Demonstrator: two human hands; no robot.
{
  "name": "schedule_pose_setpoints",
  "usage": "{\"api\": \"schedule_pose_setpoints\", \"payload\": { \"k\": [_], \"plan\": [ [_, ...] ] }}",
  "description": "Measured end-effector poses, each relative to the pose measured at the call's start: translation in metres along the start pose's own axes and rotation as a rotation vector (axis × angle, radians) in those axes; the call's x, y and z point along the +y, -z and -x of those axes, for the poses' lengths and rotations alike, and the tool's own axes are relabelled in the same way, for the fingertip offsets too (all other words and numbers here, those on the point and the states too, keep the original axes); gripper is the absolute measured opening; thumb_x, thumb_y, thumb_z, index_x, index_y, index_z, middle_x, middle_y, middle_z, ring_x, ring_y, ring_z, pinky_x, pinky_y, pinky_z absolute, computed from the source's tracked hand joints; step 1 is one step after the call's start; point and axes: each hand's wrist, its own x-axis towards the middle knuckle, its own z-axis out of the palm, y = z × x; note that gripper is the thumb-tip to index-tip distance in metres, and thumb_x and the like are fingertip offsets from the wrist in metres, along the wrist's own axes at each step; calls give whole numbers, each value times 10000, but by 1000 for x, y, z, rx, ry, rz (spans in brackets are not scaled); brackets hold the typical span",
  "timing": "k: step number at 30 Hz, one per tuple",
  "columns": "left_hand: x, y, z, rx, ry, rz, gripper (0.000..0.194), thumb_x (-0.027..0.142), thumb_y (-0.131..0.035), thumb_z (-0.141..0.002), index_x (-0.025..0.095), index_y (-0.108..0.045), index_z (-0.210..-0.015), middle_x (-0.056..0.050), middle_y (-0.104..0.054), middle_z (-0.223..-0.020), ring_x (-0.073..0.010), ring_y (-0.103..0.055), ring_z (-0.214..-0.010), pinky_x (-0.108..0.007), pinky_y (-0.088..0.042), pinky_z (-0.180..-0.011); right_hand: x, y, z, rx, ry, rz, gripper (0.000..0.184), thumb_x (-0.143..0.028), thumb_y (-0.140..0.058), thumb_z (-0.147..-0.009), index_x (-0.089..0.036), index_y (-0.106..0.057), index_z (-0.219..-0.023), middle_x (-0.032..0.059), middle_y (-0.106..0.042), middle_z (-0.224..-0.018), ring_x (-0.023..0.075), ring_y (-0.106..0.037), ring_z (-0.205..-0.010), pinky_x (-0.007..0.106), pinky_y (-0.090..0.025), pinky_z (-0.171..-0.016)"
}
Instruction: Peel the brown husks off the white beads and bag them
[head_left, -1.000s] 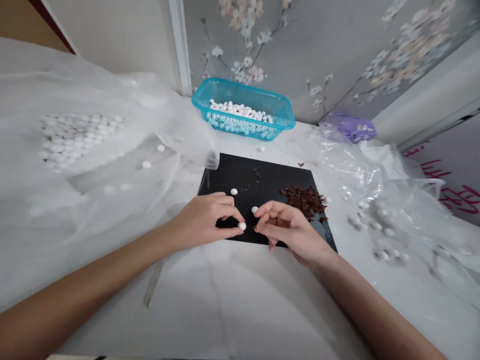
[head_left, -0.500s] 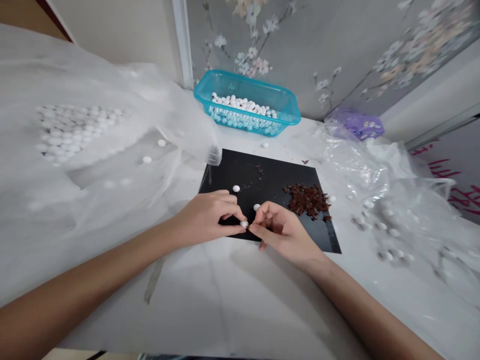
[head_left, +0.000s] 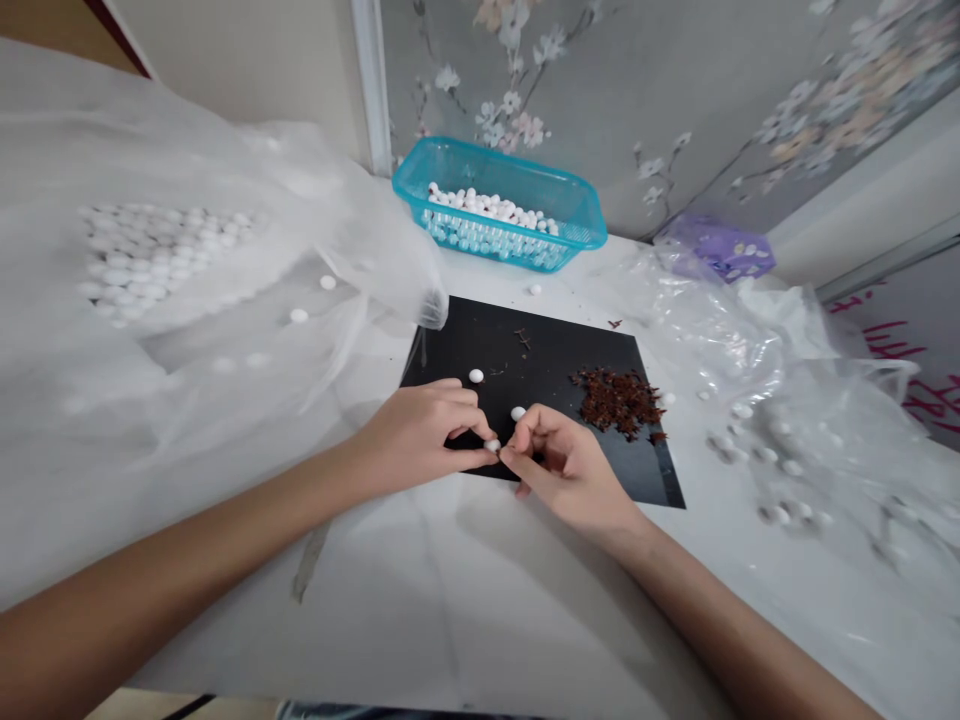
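Observation:
Between thumb and forefinger, my left hand pinches a small white ball over the near edge of a black mat. My right hand is closed in a pinch right beside that ball, its fingertips touching or almost touching it. Whatever sits in the right fingertips is too small to make out. Another white ball lies just behind the right fingers, and a further white ball rests on the mat beyond my left hand. A heap of reddish-brown bits covers the mat's right side.
A turquoise plastic basket holding many white balls stands at the back. On the left lies a big translucent bag with white balls inside. Clear plastic bags, loose balls and a purple packet occupy the right.
The whole view has shifted slightly, so everything appears a little further right. Both hands keep their pinch around the ball, with only small fingertip movement.

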Motion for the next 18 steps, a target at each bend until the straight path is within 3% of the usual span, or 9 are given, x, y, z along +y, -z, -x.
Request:
{"api": "schedule_pose_setpoints", "payload": {
  "k": [18],
  "plan": [
    [-2, -1, 0, -3, -32, -24, 170, 334, -628, -780, 184, -668, -711, 32, -469, -570, -102, -447, -607, -205, -307, -526, -4, -1, -4, 3, -54, 87, 186, -206, -558, -721, -216, -378, -675, -67, -424, -583, 77, -428, -484, 191, -357, -412]
  ]
}}
